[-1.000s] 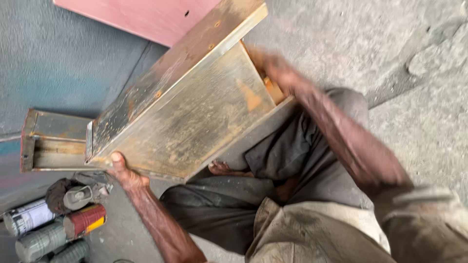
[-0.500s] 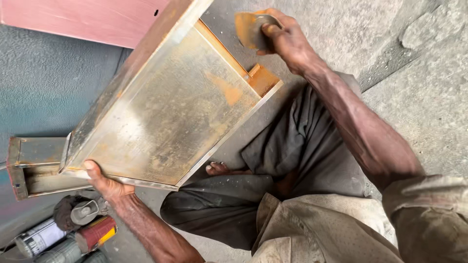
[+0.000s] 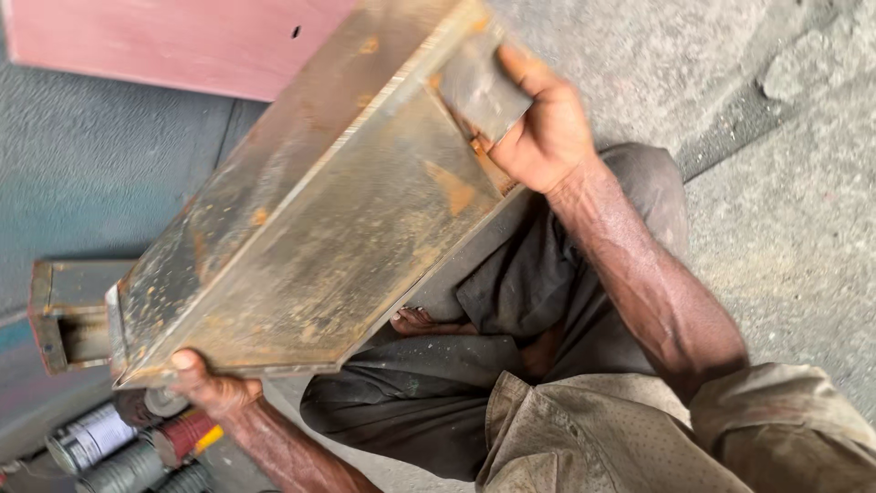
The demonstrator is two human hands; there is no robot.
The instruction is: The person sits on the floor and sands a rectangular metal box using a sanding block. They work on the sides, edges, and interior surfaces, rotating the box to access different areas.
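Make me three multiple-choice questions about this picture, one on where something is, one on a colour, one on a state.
1. Where do the spray cans lie?
A. bottom left, on the floor
B. on the person's lap
C. inside the metal box

2. What colour is the flat board at the top left?
A. green
B. pinkish red
C. white

3. How is the rusty metal box kept?
A. flat on the floor, untouched
B. hanging from a hook
C. tilted, gripped at both ends

Answers: A, they lie near the left hand; B, its face is pinkish red; C, the right hand grips the far end.
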